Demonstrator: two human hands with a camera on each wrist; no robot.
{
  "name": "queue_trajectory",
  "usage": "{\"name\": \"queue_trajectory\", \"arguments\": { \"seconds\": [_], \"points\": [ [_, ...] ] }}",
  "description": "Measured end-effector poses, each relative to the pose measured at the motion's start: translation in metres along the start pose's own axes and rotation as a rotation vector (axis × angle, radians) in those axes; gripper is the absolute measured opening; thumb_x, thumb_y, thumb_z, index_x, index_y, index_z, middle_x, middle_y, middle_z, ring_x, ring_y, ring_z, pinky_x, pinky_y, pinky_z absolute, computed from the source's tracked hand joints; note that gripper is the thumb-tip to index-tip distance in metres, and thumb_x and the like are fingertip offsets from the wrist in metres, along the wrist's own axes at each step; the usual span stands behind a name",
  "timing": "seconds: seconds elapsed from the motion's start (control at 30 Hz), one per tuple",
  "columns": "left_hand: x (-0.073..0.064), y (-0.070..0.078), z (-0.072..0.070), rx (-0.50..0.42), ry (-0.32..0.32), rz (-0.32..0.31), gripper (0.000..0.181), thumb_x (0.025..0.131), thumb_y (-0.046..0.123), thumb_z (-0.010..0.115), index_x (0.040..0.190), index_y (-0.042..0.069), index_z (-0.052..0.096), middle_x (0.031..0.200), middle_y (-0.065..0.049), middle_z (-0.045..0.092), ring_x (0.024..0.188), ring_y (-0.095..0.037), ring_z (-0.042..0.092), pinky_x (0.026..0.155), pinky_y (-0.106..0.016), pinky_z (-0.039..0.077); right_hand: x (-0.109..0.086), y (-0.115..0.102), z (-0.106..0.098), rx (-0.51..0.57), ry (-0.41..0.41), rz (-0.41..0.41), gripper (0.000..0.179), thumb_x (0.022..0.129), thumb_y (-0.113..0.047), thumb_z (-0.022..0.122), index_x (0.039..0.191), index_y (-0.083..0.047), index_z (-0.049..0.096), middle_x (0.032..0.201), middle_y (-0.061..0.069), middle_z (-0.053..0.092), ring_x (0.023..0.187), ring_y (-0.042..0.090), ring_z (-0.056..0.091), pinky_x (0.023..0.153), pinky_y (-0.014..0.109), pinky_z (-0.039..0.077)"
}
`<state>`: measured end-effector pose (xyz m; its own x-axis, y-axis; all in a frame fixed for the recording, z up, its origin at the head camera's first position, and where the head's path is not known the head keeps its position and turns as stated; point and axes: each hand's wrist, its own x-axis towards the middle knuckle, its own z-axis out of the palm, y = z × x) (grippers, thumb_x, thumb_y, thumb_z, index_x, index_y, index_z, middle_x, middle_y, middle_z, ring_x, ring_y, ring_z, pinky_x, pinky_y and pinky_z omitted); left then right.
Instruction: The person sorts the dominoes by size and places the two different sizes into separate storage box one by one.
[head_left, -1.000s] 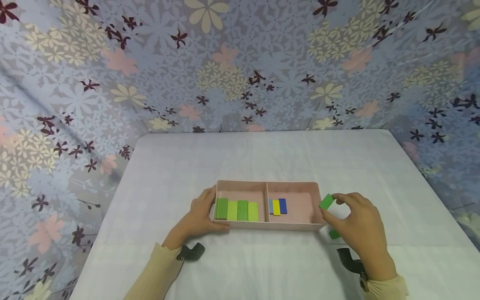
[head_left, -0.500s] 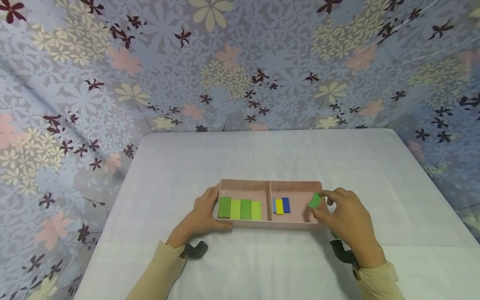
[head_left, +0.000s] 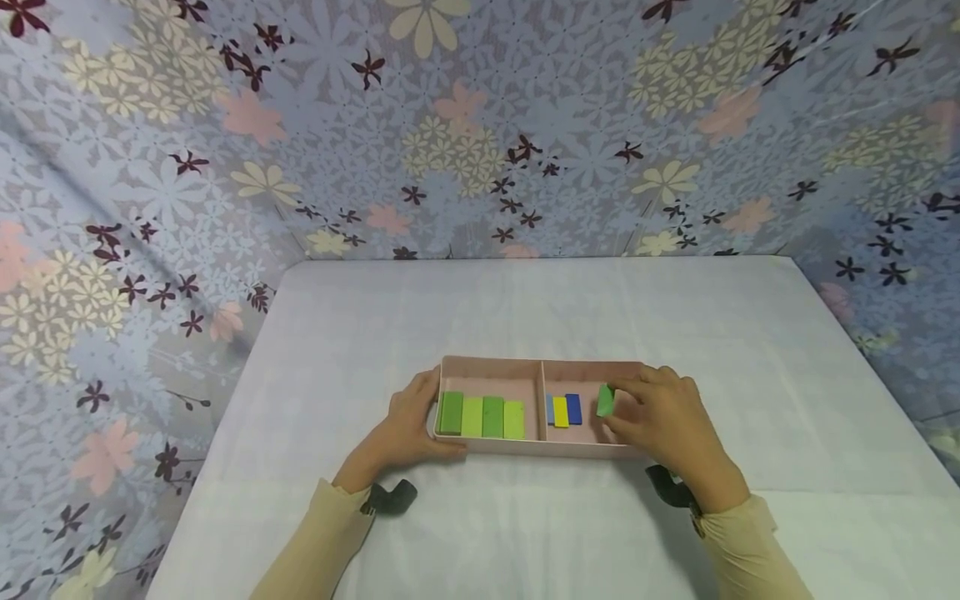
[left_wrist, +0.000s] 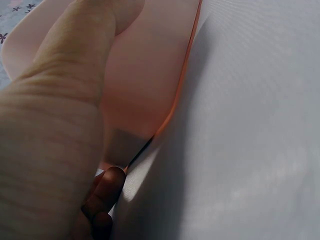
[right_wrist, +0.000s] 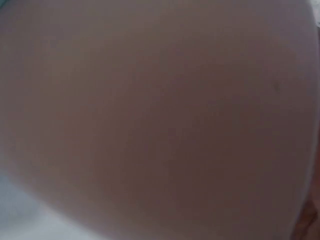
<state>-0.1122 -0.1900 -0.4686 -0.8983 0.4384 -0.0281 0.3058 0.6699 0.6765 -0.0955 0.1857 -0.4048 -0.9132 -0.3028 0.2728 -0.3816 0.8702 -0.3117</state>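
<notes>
A pink two-compartment box [head_left: 487,447] lies in front of me in the head view. My left hand [head_left: 408,423] grips its left end; in the left wrist view the thumb [left_wrist: 75,65] lies along the pink wall and fingertips show near the lower corner. Between thumb and fingers my right hand [head_left: 667,421] pinches a green block [head_left: 605,401], held over the right compartment. Left of it, a yellow block [head_left: 560,412], a dark blue block [head_left: 573,409] and a light blue block [head_left: 550,410] lie side by side. Green and lime blocks [head_left: 492,417] line the left compartment.
A white cloth [head_left: 525,525] covers the table, with a floral curtain [head_left: 480,167] behind. Dark curved pieces [head_left: 393,498] sit at both wrists. A blurred pinkish surface [right_wrist: 160,120] fills most of the right wrist view.
My right hand has carried the green block leftward, from outside the box's right end to over the right compartment. The left hand keeps its grip on the box.
</notes>
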Motion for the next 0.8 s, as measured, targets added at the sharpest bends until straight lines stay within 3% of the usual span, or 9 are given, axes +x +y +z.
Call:
{"name": "queue_trajectory", "arguments": {
  "seconds": [0.2, 0.43, 0.8],
  "points": [
    [0.001, 0.0, 0.0, -0.006, 0.002, 0.001, 0.121, 0.059, 0.064, 0.08, 0.153, 0.027, 0.014, 0.147, 0.002, 0.031, 0.132, -0.011, 0.031, 0.104, -0.043, 0.023, 0.005, -0.004, 0.004, -0.014, -0.114, 0.052, 0.046, 0.066, -0.032, 0.085, 0.106, -0.013, 0.073, 0.091, 0.0, 0.061, 0.089, 0.024, 0.052, 0.073, 0.048, 0.022],
    [-0.001, 0.001, 0.002, -0.021, 0.002, 0.001, 0.121, 0.059, 0.063, 0.081, 0.153, 0.027, 0.015, 0.147, 0.001, 0.032, 0.133, -0.013, 0.032, 0.103, -0.045, 0.023, 0.011, -0.005, 0.009, 0.001, -0.179, 0.055, 0.044, 0.067, -0.033, 0.085, 0.105, -0.015, 0.073, 0.105, 0.002, 0.066, 0.111, 0.025, 0.051, 0.074, 0.049, 0.021],
    [0.0, 0.001, -0.002, -0.006, -0.006, 0.002, 0.121, 0.059, 0.066, 0.079, 0.153, 0.026, 0.014, 0.147, -0.001, 0.031, 0.133, -0.014, 0.03, 0.103, -0.045, 0.024, 0.02, -0.006, 0.017, -0.011, -0.329, 0.117, 0.046, 0.07, -0.032, 0.083, 0.111, -0.015, 0.071, 0.109, 0.002, 0.067, 0.108, 0.026, 0.052, 0.077, 0.051, 0.021]
  ]
}}
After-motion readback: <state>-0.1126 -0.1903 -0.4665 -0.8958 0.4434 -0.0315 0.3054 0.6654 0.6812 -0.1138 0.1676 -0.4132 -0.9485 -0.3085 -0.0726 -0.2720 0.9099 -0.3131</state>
